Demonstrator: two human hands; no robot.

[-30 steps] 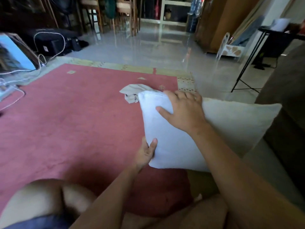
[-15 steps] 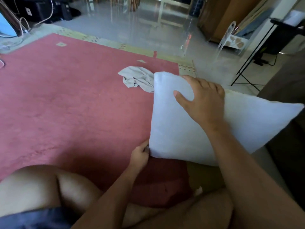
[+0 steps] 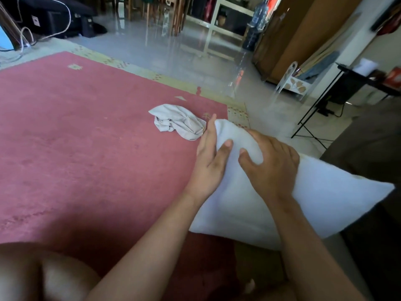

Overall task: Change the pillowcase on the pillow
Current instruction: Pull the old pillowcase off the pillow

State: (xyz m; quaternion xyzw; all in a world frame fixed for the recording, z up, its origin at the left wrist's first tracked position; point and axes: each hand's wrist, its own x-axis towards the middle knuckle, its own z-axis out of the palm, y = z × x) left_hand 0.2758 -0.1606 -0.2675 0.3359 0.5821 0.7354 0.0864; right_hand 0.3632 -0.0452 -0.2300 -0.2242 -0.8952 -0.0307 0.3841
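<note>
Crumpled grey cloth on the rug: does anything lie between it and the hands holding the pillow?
Nothing visible does. The crumpled grey cloth lies on the red rug just beyond the left hand. That hand and the right hand both hold the white pillow.

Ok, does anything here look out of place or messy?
Only the grey pillowcase: it lies crumpled in a heap on the red rug, just beyond the far corner of the bare white pillow that the left hand and right hand hold. Nothing looks spilled or damaged.
</note>
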